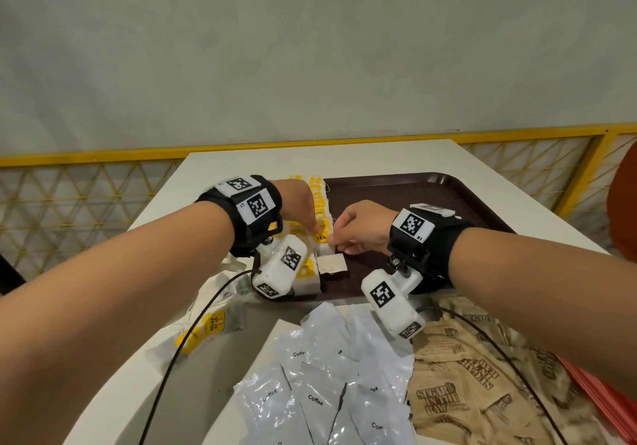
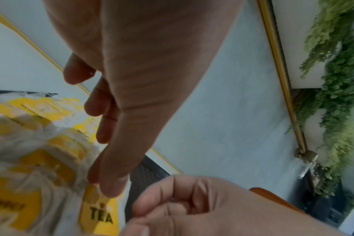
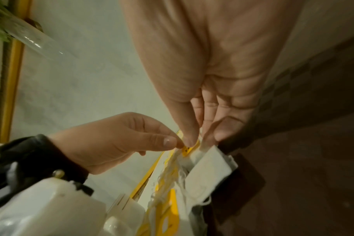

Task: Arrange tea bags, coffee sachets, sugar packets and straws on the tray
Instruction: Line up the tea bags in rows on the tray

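Both hands pinching tea bags (image 1: pixel 322 237) at tray (image 1: pixel 396 193) edge, left hand (image 1: pixel 303 203), right hand (image 1: pixel 358 227)

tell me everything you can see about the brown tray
The brown tray is a dark, rectangular tray with rounded corners, a raised rim and a fine textured floor, plastic by its look. It lies flat on the white table. Yellow-and-white tea bags line its left edge. The right hand hovers over it; most of its floor is bare.

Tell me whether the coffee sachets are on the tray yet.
Not yet: the coffee sachets lie heaped on the white table, nearer than the brown tray.
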Demonstrator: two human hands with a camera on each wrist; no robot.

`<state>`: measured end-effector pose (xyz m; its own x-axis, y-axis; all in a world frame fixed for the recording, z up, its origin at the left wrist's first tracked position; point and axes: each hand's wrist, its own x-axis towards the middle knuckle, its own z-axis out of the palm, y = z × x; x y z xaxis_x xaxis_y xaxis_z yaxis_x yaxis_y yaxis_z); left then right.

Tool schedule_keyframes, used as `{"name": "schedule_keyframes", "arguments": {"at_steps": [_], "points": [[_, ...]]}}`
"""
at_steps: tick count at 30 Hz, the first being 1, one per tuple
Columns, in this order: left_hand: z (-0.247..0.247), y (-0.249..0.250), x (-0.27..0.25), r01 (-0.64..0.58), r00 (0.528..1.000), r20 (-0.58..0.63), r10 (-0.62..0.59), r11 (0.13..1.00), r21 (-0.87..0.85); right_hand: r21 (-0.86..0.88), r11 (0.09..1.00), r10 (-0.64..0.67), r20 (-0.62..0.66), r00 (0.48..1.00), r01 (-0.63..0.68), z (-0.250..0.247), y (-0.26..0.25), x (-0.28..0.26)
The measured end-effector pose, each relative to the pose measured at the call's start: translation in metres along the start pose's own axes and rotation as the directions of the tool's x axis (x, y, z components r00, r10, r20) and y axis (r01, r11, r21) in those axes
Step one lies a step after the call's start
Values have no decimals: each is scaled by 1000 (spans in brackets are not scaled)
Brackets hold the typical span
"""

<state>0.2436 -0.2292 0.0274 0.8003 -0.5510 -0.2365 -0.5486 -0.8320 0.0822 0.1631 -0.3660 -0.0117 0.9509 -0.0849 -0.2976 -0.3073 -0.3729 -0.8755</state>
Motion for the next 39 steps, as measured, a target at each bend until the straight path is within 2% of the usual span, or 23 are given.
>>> {"name": "schedule_keyframes", "arguments": {"at_steps": [5, 9, 11, 14, 17, 19, 22, 25, 28, 31, 35, 39], "points": [[6, 13, -2, 48, 998, 21, -51, 993, 109, 41, 999, -27, 7, 1000, 27, 2, 1, 1], [3, 19, 3, 5, 1000, 29, -9, 991, 137, 35, 999, -36, 16, 999, 35, -2, 1, -1], [1, 20, 4, 12, 1000, 10, -14, 990, 140, -104, 992, -65, 26, 998, 67, -10, 0, -5], [3, 19, 8, 33, 999, 2, -33, 988, 151, -461, 881, -66, 110, 992, 110, -20, -2, -17], [10, 14, 14, 53, 999, -4, -53, 985, 166, -563, 815, -13, 226, 974, 141, -13, -1, -26], [13, 11, 13, 65, 997, -37, -61, 990, 122, -550, 816, -54, 235, 971, 178, -3, 2, -25], [7, 6, 4, 52, 998, -42, -51, 998, 31, -472, 853, -160, 173, 972, 224, 5, 7, -17], [-2, 2, -10, 20, 998, -52, -23, 998, -51, -321, 936, -121, 97, 988, 146, 7, 7, -8], [-2, -3, -15, 2, 1000, 6, -1, 996, -92, -145, 986, -83, 40, 996, 88, 7, 4, -4], [4, 1, -14, -8, 1000, 25, 10, 997, -74, -127, 990, -66, 17, 998, 68, 7, 1, -2], [3, 10, -12, 44, 999, 29, -41, 995, -91, -72, 997, -25, 7, 1000, 26, 7, 2, -1], [3, 6, -11, 18, 999, 49, -14, 996, -91, -32, 999, -28, 7, 1000, 28, 6, 6, -3]]}}
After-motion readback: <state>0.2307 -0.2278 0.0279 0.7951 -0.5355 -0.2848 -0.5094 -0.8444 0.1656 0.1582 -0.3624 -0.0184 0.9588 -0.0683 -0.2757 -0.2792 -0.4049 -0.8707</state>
